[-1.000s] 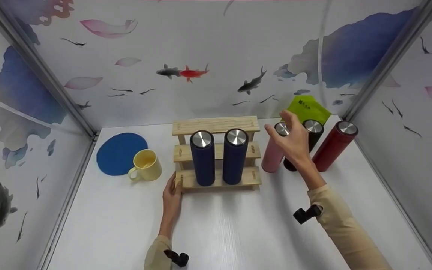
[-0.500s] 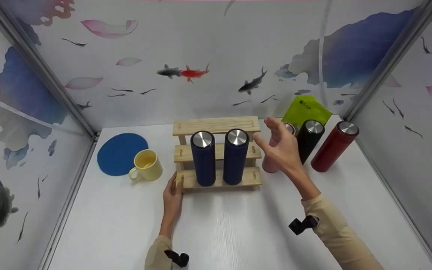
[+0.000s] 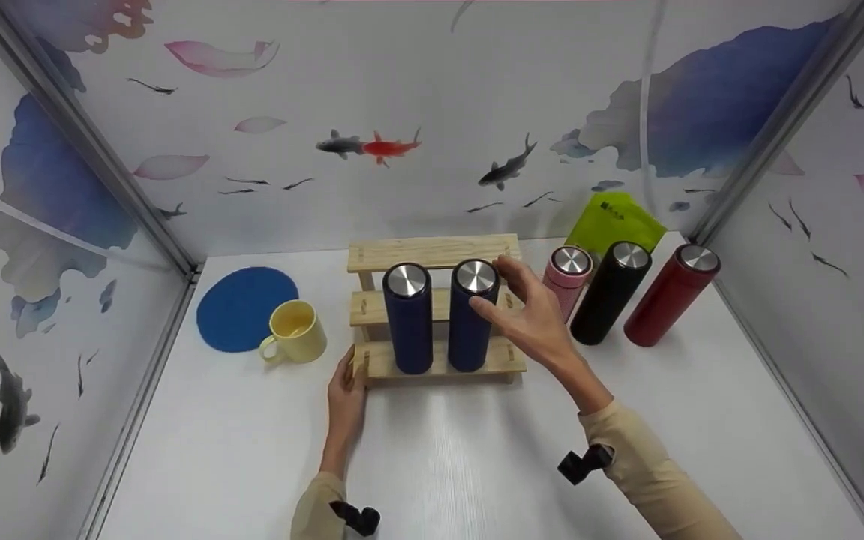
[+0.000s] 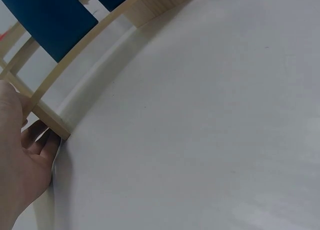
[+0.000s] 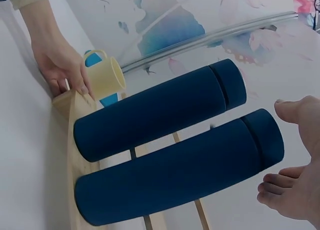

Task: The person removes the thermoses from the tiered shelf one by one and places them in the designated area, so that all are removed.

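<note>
Light wooden three-tier rack point(image 3: 432, 251) sits on white surface point(image 3: 432, 465). Two dark blue cylindrical bottles with steel-topped caps, left bottle point(image 3: 411, 330) and right bottle point(image 3: 469, 330), stand upright side by side on its lowest shelf, a gap between them. Left hand point(image 3: 346, 386) grips the left end of that shelf, thumb on top, other fingers by the end support. Right hand point(image 3: 533, 319) is at the right bottle's upper part; fingers and thumb spread apart, cap between them in head view; right wrist view shows a gap at the thumb, contact of the other fingers can't be told. Left of rack: yellow mug point(image 3: 303, 341), handle to the left, in front of flat blue round mat point(image 3: 233, 307). Right of rack: pink bottle point(image 3: 563, 286), partly behind right hand, then black bottle point(image 3: 606, 304), then red bottle point(image 3: 661, 304). Lime-green printed pouch point(image 3: 601, 221) behind pink and black ones, near patterned back wall point(image 3: 402, 195).
</note>
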Tool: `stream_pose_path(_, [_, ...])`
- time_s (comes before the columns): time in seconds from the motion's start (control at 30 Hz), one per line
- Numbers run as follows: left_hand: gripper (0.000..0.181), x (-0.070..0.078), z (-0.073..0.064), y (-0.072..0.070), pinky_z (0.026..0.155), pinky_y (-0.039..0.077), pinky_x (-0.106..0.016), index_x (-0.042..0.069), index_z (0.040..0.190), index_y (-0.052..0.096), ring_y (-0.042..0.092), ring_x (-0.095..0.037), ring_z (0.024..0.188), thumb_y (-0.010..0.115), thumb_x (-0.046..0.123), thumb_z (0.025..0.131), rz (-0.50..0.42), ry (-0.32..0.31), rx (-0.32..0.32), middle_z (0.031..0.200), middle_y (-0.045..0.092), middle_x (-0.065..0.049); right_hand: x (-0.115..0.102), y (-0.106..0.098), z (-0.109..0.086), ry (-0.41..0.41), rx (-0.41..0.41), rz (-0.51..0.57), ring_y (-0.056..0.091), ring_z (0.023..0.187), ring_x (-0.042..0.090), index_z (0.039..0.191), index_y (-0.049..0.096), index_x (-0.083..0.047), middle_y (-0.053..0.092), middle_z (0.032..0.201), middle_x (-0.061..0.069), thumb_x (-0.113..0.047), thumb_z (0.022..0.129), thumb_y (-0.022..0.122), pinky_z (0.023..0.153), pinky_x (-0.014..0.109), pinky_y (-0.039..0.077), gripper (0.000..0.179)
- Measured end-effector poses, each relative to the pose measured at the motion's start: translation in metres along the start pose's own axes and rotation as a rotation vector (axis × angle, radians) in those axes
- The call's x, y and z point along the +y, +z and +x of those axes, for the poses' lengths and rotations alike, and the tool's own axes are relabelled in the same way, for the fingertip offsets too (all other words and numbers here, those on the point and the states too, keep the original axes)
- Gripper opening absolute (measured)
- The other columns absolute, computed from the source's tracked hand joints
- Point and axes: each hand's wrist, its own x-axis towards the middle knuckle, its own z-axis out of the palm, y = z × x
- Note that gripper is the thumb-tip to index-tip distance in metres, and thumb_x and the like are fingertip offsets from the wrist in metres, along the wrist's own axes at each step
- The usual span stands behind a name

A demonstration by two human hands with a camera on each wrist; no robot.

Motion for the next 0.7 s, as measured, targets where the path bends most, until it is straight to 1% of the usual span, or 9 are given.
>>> stream_pose_path(0.07, [0.05, 0.0, 0.0, -0.001, 0.122, 0.034, -0.049, 0.003, 0.155, 0.039, 0.033, -0.038, 0.151, 0.05, 0.018, 0.108, 0.001, 0.0, 0.002, 0.162, 0.037, -0.019, 0.001, 0.005, 0.0, 0.003, -0.003, 0.002, 0.054, 0.137, 0.033, 0.146, 0.049, 0.001, 0.057, 0.144, 0.019, -0.022, 0.084, 0.085, 0.119, 0.043, 0.041, 0.075])
stream_pose_path(0.17, [0.05, 0.001, 0.001, -0.002, 0.123, 0.034, -0.049, 0.002, 0.154, 0.04, 0.034, -0.038, 0.15, 0.051, 0.017, 0.107, 0.0, 0.01, 0.006, 0.161, 0.038, -0.02, 0.004, 0.012, 0.002, -0.012, 0.005, 0.026, 0.056, 0.135, 0.034, 0.144, 0.051, 0.0, 0.06, 0.141, 0.018, -0.02, 0.083, 0.086, 0.119, 0.044, 0.042, 0.073])
stream_pose_path(0.3, [0.049, 0.002, 0.001, -0.001, 0.123, 0.033, -0.048, 0.0, 0.152, 0.042, 0.035, -0.038, 0.15, 0.052, 0.014, 0.107, -0.015, 0.023, 0.013, 0.16, 0.039, -0.021, 0.011, 0.019, 0.003, -0.032, 0.029, 0.083, 0.061, 0.129, 0.031, 0.142, 0.053, -0.001, 0.065, 0.134, 0.018, -0.018, 0.081, 0.087, 0.115, 0.039, 0.046, 0.071])
stream_pose_path(0.37, [0.049, 0.002, 0.001, 0.0, 0.123, 0.033, -0.047, 0.0, 0.152, 0.042, 0.035, -0.037, 0.15, 0.052, 0.013, 0.106, -0.019, 0.018, 0.015, 0.16, 0.039, -0.02, 0.015, 0.022, 0.003, -0.034, 0.05, 0.111, 0.063, 0.125, 0.028, 0.141, 0.055, -0.002, 0.066, 0.131, 0.017, -0.017, 0.08, 0.088, 0.112, 0.037, 0.049, 0.07])
stream_pose_path(0.5, [0.05, 0.002, 0.001, -0.001, 0.123, 0.033, -0.048, 0.001, 0.153, 0.041, 0.033, -0.037, 0.151, 0.051, 0.014, 0.107, -0.013, 0.012, 0.005, 0.161, 0.038, -0.02, 0.022, 0.029, 0.002, -0.059, 0.108, 0.157, 0.065, 0.121, 0.027, 0.137, 0.058, -0.003, 0.068, 0.128, 0.017, -0.013, 0.079, 0.088, 0.109, 0.036, 0.051, 0.066])
stream_pose_path(0.7, [0.051, 0.0, 0.001, -0.001, 0.124, 0.032, -0.047, 0.001, 0.154, 0.04, 0.033, -0.037, 0.151, 0.052, 0.014, 0.107, -0.021, 0.023, -0.002, 0.161, 0.037, -0.02, 0.029, 0.036, 0.0, -0.098, 0.17, 0.168, 0.065, 0.122, 0.03, 0.139, 0.055, 0.004, 0.066, 0.13, 0.022, -0.002, 0.08, 0.085, 0.107, 0.036, 0.052, 0.066])
